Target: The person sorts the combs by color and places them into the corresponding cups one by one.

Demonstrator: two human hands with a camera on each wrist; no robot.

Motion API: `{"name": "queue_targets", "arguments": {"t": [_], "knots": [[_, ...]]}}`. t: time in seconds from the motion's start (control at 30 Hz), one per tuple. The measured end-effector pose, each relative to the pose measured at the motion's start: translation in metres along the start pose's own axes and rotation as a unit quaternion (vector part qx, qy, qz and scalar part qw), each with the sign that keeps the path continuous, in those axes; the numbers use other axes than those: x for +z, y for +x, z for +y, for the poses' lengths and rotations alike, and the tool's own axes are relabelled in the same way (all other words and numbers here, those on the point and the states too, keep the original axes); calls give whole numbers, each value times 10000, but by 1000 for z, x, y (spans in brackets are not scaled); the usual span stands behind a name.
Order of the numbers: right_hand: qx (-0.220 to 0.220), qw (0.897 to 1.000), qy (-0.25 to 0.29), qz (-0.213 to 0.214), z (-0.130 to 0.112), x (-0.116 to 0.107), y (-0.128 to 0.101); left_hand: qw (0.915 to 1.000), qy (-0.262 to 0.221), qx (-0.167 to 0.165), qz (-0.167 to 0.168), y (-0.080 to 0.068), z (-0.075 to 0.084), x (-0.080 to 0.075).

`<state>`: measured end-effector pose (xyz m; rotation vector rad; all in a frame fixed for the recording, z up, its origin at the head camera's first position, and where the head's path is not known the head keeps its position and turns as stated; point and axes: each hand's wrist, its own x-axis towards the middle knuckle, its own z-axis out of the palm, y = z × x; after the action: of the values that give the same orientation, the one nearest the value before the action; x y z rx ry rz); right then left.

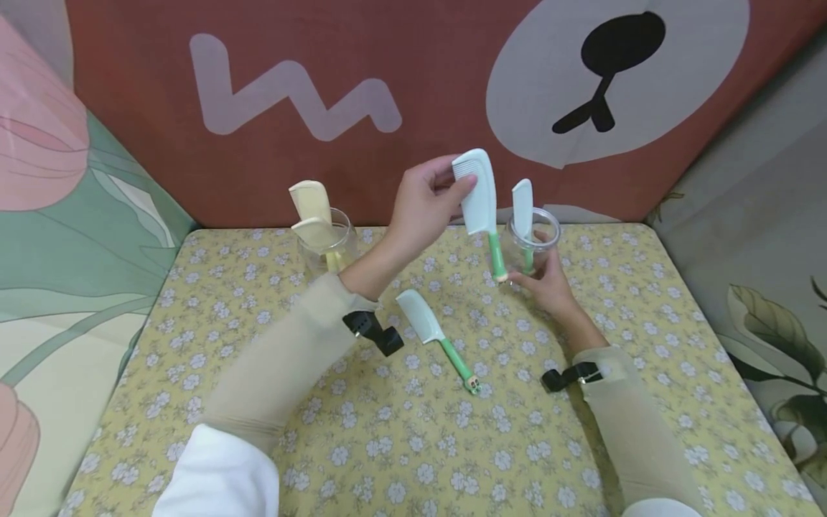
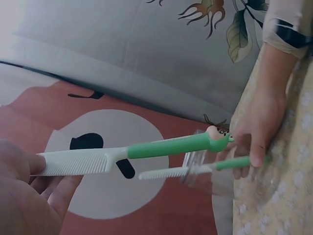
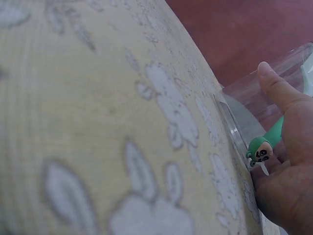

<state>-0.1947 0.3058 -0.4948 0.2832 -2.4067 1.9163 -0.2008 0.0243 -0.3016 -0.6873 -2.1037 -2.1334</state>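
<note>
Comb (image 1: 479, 194) pinched in left hand (image 1: 423, 208), right hand (image 1: 549, 283) holding cup (image 1: 539, 240)

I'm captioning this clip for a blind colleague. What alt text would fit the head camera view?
A person's left hand holds a pale blue comb with a green handle by its toothed end above a yellow floral tablecloth, while the right hand steadies a clear plastic cup holding a similar comb. Another matching comb lies on the cloth, and a second clear cup holds cream combs.
</note>
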Motion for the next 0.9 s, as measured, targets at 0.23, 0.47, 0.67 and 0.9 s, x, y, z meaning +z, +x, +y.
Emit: {"name": "queue_targets", "arguments": {"t": [0.23,0.47,0.67,0.9], "knots": [[57,10000,-73,20,2,0,-1,9993,-72,261,276,19,6,21],[-156,9998,118,-66,9,-1,2,9984,-73,404,401,36,7,36],[-194,9997,129,-80,9,-2,2,9988,-55,287,404,51,4,48],[-222,9997,43,-73,7,-2,3,9995,199,14,235,58,-4,61]]}}
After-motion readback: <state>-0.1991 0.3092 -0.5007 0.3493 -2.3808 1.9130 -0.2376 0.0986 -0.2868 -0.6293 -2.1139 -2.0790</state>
